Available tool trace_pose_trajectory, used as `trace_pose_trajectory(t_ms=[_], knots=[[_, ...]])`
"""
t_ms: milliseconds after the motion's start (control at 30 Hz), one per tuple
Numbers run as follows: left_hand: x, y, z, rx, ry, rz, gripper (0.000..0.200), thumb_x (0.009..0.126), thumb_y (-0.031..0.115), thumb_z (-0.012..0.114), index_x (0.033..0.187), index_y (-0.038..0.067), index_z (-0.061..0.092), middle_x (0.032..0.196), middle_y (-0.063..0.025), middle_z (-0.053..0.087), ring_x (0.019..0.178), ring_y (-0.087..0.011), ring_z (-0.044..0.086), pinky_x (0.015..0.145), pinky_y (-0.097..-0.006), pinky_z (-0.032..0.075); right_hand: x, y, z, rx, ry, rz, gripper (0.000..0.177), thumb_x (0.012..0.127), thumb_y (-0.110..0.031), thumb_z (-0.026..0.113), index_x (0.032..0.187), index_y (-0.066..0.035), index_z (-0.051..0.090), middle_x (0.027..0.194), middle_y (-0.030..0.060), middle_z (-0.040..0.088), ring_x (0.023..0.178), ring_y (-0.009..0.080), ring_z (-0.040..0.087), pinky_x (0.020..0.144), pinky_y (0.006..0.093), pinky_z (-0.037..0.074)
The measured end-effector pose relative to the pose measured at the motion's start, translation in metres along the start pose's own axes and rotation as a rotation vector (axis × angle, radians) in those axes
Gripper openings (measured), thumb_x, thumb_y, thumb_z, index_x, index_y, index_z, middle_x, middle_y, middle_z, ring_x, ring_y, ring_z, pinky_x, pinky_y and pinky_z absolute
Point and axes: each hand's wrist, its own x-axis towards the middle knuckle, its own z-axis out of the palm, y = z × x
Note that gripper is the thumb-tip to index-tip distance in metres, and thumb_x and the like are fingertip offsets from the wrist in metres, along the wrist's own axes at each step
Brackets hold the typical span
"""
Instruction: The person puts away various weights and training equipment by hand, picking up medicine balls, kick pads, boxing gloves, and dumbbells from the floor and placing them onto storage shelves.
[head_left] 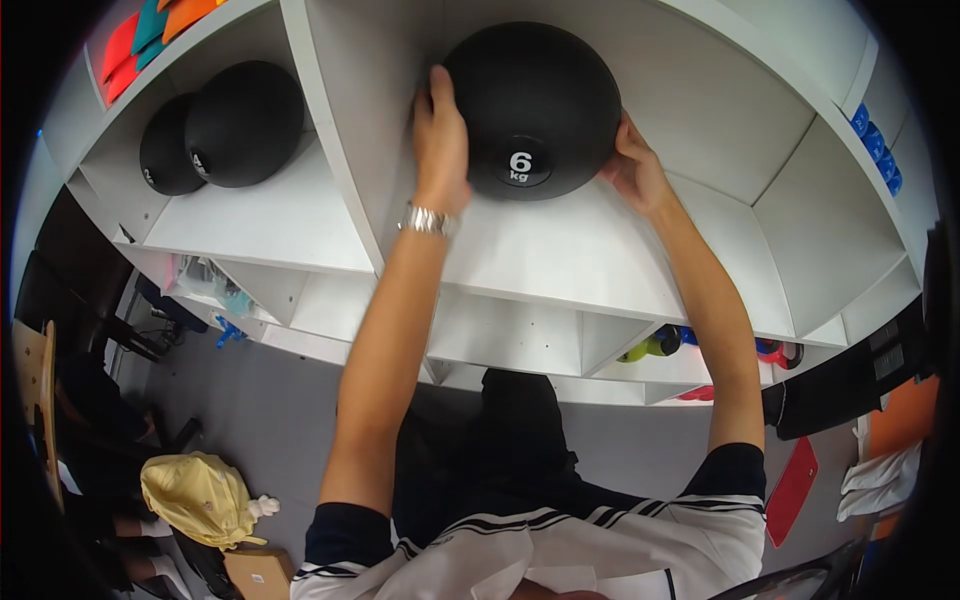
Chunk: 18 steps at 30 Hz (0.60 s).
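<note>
Head view: black ball [538, 95] marked 6 kg, in a white shelf [560, 245] compartment, nearer its left divider [365, 90], back from the front edge; can't tell if it rests on the board. Left hand [440, 145] pressed along the ball's left side, right hand [637, 172] with bent fingers against its lower right, gripping it between them. Likely heavy per marking; matte, rubbery look, so probably not slippery or fragile, softness unclear. No handle visible, best hold probably both palms, low and wide
</note>
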Motion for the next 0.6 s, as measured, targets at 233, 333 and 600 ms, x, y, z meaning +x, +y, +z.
trace_pose_trajectory(t_ms=[233, 333, 600], knots=[[-0.044, -0.024, -0.002, -0.085, -0.115, -0.078, 0.121, 0.073, 0.04, 0.084, 0.149, -0.005, 0.001, 0.146, -0.0243, 0.031, 0.14, -0.0321, 0.029, 0.115, -0.0379, 0.024, -0.01, 0.0, 0.014, -0.266, 0.004, -0.112, 0.097, 0.085, -0.057, 0.063, 0.156, -0.015, 0.011, 0.154, 0.0116, 0.027, 0.136, 0.0315, 0.036, 0.089, 0.0492, 0.053], [-0.048, -0.022, 0.003, -0.148, -0.11, -0.062, 0.118, 0.073, 0.038, 0.084, 0.148, -0.004, 0.004, 0.146, -0.0235, 0.031, 0.139, -0.0312, 0.03, 0.115, -0.0378, 0.025, -0.009, -0.004, 0.022, -0.395, 0.052, -0.109, 0.107, 0.078, -0.062, 0.07, 0.155, -0.014, 0.014, 0.152, 0.0153, 0.029, 0.135, 0.0324, 0.038, 0.085, 0.0441, 0.056], [-0.037, -0.01, 0.001, -0.205, -0.108, -0.066, 0.111, 0.073, 0.039, 0.084, 0.142, -0.011, 0.011, 0.142, -0.0242, 0.034, 0.136, -0.029, 0.033, 0.114, -0.0361, 0.026, 0.018, -0.015, 0.029, -0.361, 0.05, -0.091, 0.104, 0.078, -0.057, 0.071, 0.154, -0.013, 0.016, 0.15, 0.0179, 0.031, 0.136, 0.0345, 0.036, 0.089, 0.0483, 0.054]])
